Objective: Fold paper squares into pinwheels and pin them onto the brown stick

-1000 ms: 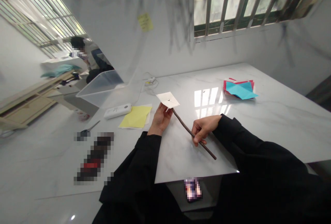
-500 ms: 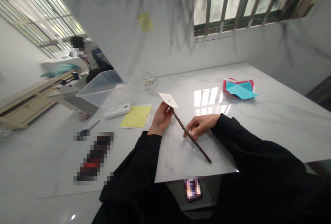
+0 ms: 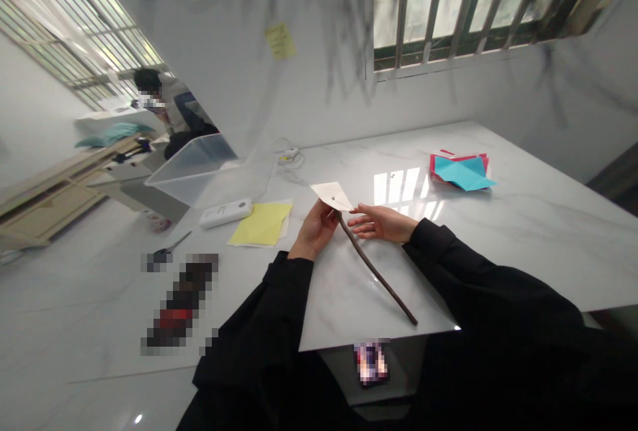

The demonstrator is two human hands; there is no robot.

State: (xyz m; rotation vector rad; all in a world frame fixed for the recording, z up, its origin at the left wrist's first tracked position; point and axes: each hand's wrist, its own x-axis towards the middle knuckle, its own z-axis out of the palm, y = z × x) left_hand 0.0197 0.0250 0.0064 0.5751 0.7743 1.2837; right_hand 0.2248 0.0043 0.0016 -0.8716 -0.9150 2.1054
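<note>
My left hand (image 3: 316, 228) is closed around the upper end of a thin brown stick (image 3: 376, 273). A small square of white paper (image 3: 333, 196) sits at that end, tilted, with a tiny dark spot near its middle. The stick slants down to the right, its free end near the table's front edge. Just right of the paper is my right hand (image 3: 381, 223), its fingers stretched out toward the paper's right corner. Whether a fingertip touches that corner I cannot tell.
Yellow paper (image 3: 262, 224) and a long white device (image 3: 226, 213) lie left, by a clear plastic bin (image 3: 199, 165). Scissors (image 3: 167, 250) rest nearer. Blue and red papers (image 3: 463, 172) are stacked at right. A person (image 3: 174, 109) sits in the background.
My right hand has moved from the middle of the stick up to the paper's right corner, fingers straighter. The paper and stick have shifted slightly right in my left hand.
</note>
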